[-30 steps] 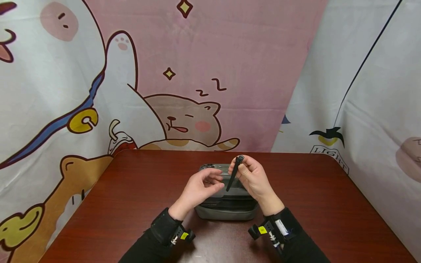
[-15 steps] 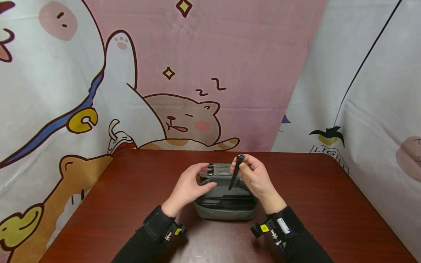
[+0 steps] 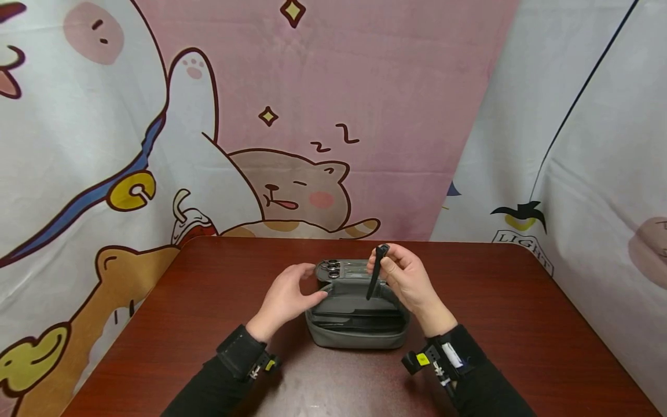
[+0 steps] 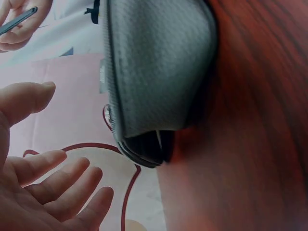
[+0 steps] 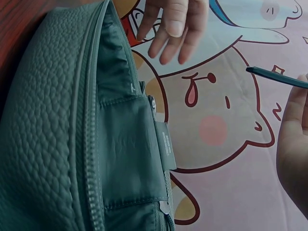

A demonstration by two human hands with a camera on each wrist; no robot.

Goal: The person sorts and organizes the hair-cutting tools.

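Held the left hand [image 3: 283,298] loose and empty, overlapping the open grey case [image 3: 354,338] in the head view — yet apart in the left wrist view. Bared lettering on a label [image 5: 166,146] only to the right wrist view. Pinched a slim black tool [image 3: 374,280] above the case with the right hand [image 3: 408,282].

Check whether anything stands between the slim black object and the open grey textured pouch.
Nothing visible does: the right hand holds the slim black object above the open grey textured pouch; the left hand is aside.
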